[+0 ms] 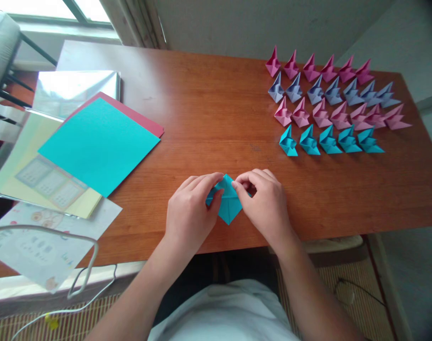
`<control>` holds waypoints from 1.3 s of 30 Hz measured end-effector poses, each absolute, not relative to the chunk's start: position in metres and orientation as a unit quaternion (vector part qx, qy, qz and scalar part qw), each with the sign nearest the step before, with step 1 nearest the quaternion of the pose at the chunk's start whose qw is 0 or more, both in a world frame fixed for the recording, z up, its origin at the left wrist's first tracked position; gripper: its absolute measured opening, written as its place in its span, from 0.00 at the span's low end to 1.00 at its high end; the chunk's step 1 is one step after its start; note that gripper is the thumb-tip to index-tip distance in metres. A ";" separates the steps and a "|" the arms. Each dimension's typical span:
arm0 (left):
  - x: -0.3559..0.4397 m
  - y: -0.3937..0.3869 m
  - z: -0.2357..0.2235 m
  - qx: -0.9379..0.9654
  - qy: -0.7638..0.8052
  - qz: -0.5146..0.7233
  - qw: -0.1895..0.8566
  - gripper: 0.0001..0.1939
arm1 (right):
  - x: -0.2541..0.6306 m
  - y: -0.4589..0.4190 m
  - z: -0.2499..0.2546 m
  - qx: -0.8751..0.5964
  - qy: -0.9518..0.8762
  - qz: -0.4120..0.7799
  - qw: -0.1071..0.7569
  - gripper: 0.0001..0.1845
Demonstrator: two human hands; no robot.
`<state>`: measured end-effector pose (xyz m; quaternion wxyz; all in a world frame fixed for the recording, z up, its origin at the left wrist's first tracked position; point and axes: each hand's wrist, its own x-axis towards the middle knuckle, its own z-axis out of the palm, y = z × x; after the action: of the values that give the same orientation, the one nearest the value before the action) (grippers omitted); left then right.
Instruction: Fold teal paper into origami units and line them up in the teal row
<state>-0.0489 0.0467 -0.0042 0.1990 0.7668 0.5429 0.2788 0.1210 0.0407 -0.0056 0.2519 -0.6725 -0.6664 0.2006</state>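
A small teal folded paper (229, 201) lies on the wooden table (209, 123) near its front edge, shaped like a diamond with a point toward me. My left hand (189, 213) presses on its left side, fingers curled and pinching the upper left edge. My right hand (265, 203) pinches the top right edge, fingers bent together. Both hands cover the paper's sides; only its middle and lower tip show.
Rows of finished folded paper shapes stand at the back right: magenta (310, 67), lavender (329, 92), pink (340, 115), teal (328, 140). A flat teal sheet (98, 144) lies left over a red sheet, a shiny packet and printed papers. A white cable (77, 284) hangs front left.
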 end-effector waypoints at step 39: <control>-0.052 0.025 -0.005 0.905 0.394 0.161 0.001 0.18 | 0.125 0.047 -0.004 -0.660 -0.693 0.188 0.221 0.05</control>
<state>-0.0516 0.0254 -0.0051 0.0012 0.9049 0.3941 0.1610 0.1246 0.0475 -0.0037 0.2209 -0.6601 -0.6931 0.1875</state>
